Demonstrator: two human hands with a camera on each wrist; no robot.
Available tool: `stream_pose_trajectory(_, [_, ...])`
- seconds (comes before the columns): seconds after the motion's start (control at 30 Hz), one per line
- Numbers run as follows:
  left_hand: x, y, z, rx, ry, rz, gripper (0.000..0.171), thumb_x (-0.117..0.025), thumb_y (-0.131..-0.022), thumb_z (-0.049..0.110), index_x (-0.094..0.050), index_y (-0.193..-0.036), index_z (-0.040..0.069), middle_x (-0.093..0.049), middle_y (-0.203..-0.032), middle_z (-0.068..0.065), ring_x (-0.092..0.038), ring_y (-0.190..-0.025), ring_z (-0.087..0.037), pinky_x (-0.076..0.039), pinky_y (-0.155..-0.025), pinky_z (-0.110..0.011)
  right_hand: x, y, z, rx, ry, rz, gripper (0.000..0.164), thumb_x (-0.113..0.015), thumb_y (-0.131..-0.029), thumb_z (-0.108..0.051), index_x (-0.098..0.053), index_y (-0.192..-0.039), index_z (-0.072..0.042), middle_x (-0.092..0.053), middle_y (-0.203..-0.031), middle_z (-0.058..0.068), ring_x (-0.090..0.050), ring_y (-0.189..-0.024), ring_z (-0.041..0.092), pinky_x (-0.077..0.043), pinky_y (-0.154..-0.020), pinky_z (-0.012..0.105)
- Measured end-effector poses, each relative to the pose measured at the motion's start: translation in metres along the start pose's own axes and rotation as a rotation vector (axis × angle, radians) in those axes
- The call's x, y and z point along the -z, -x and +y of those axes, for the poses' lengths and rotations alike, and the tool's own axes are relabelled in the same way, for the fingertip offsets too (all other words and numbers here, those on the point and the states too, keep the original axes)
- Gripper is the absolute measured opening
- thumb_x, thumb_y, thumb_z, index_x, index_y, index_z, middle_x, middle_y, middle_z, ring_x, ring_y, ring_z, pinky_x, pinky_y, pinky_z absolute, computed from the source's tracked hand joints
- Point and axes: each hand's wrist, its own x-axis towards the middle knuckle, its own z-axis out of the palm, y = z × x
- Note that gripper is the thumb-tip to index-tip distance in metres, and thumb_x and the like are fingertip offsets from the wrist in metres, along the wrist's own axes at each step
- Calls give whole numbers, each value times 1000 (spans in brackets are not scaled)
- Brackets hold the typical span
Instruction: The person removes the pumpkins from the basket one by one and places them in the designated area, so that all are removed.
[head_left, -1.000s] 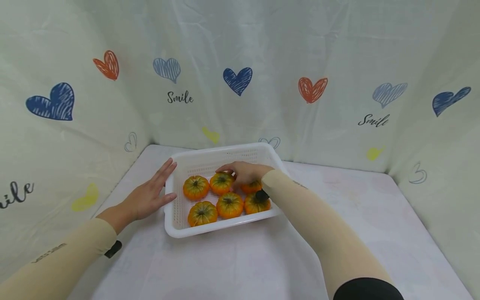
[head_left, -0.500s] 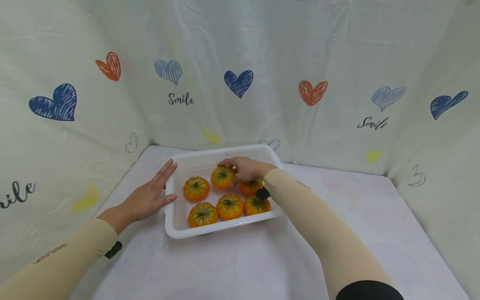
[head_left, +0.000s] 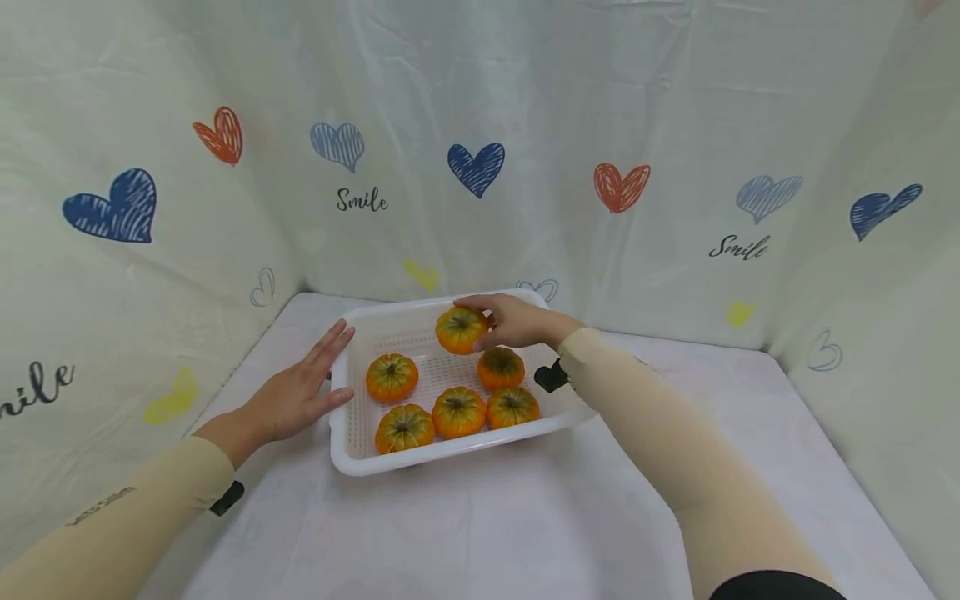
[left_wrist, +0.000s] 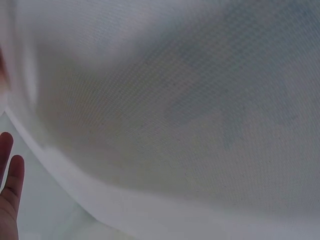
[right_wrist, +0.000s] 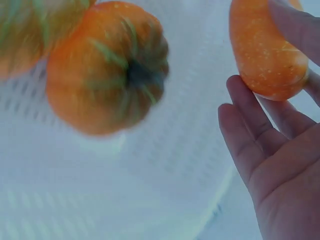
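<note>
My right hand [head_left: 513,321] grips a small orange pumpkin [head_left: 461,330] with a green-streaked top, raised over the back part of a white plastic basket [head_left: 450,452]. In the right wrist view, thumb and fingers hold that pumpkin [right_wrist: 267,52] by its sides. Flat against the basket's left rim rests my left hand [head_left: 288,396], fingers straight and thumb spread. Several more pumpkins sit in the basket: one [head_left: 501,368] just below the right hand, one [head_left: 392,377] at the left, and a front row with a pumpkin [head_left: 459,412] in its middle.
The basket stands on a table with a white cloth [head_left: 480,533]. Behind and beside the table hangs a pale curtain [head_left: 547,83] printed with hearts. In the left wrist view, the basket's side wall [left_wrist: 175,125] fills most of the picture.
My right hand has lifted the pumpkin from the back row and carried it up and to the right, uncovering the pumpkin below. The left hand stays at the rim.
</note>
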Motion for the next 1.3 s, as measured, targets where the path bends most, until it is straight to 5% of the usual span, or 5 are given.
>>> stream_pose_trajectory(0.33, [5, -1, 1, 1, -5, 2, 87, -57, -98, 43, -1, -162, 23, 6, -167, -4, -64, -109, -40, -57, -77, -52, 50, 72, 17, 29, -108, 139, 73, -74, -92, -15, -36, -155, -13, -44, -150, 12, -55, -120, 32, -52, -96, 41])
stream_pose_trajectory(0.57, [4, -2, 3, 5, -6, -2, 88, -58, -97, 46, -2, -162, 24, 5, -167, -3, -64, -110, -39, -57, -78, -53, 61, 133, 62, -84, -114, 313, 76, -73, -93, -20, -32, -157, -13, -40, -151, 15, -54, -120, 35, -52, -95, 45])
stream_pose_trajectory(0.73, [5, -3, 5, 0, -19, -10, 88, -57, -97, 46, -3, -162, 22, 6, -167, -4, -64, -109, -39, -57, -79, -52, 51, 160, 102, -242, -106, 382, 79, -73, -93, -28, -30, -157, -14, -39, -151, 18, -52, -120, 38, -50, -96, 50])
stream_pose_trajectory(0.97, [9, -1, 2, 7, -24, -14, 88, -58, -97, 47, -4, -162, 22, 5, -167, -4, -65, -108, -38, -58, -76, -51, 17, 165, 158, -424, -152, 384, 82, -72, -93, -34, -28, -157, -11, -36, -150, 26, -47, -123, 44, -49, -97, 52])
stream_pose_trajectory(1.3, [6, 3, 5, 13, 12, -9, 88, -59, -96, 47, -5, -162, 23, 4, -167, -3, -64, -109, -40, -59, -73, -50, -9, 173, 184, -533, -156, 355, 84, -70, -94, -39, -25, -157, -9, -31, -149, 33, -44, -125, 48, -41, -102, 61])
